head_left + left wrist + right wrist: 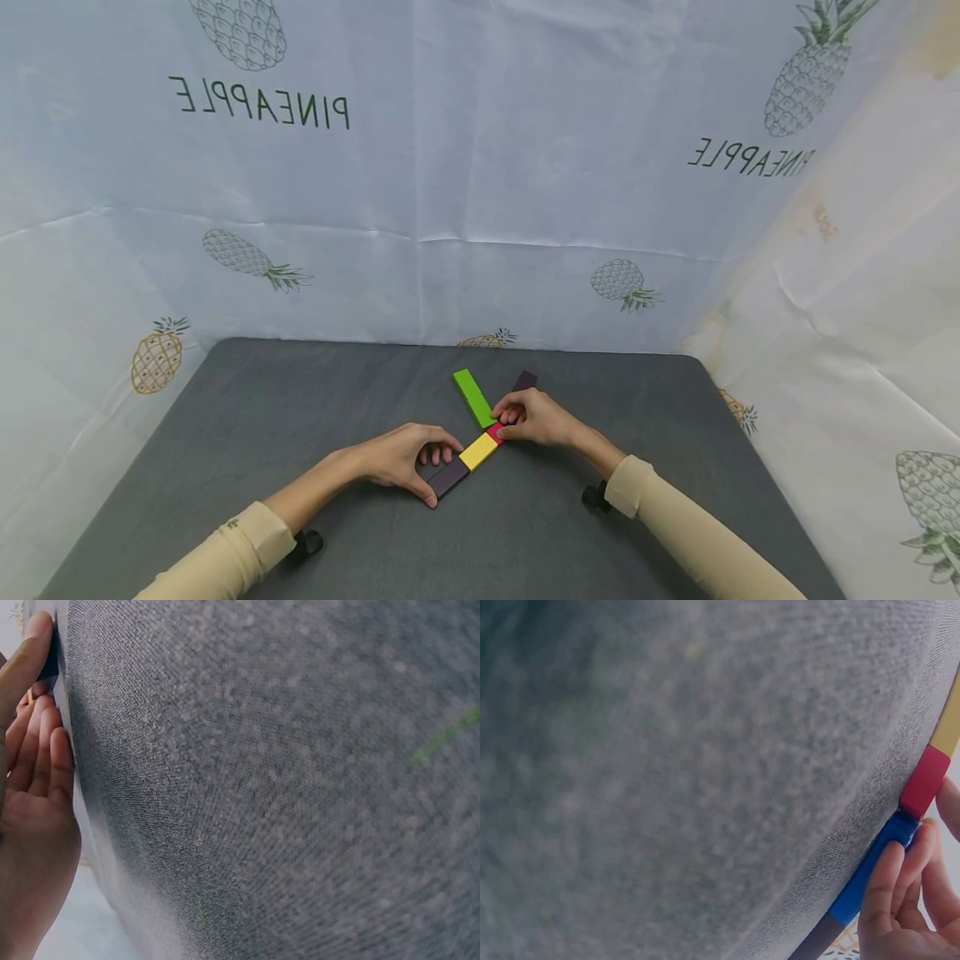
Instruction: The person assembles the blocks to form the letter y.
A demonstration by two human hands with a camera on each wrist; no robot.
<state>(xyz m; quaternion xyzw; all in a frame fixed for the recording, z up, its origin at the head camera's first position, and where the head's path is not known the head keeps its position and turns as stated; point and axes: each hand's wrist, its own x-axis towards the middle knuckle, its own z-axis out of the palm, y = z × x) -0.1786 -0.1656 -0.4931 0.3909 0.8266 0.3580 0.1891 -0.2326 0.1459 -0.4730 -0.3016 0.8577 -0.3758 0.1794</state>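
Observation:
A Y-shaped row of flat blocks lies on the table. My left hand [405, 457] spans the near dark purple block [448, 478], its thumb [34, 634] against the block's end and its fingers curled at the far side. Beyond that block come a yellow block [478, 452] and a small red block [925, 781]. My right hand [542, 419] holds a blue block [866, 877], fingertips on its side and thumb beside the red one; the hand hides the blue block in the head view. A green block [472, 396] angles off to the far left.
Another dark purple block [527, 380] extends past the right hand at the far right. The grey cloth-covered table [315, 383] meets a pale pineapple-print curtain [525, 167] at the back. Black bands [596, 497] sit at both wrists.

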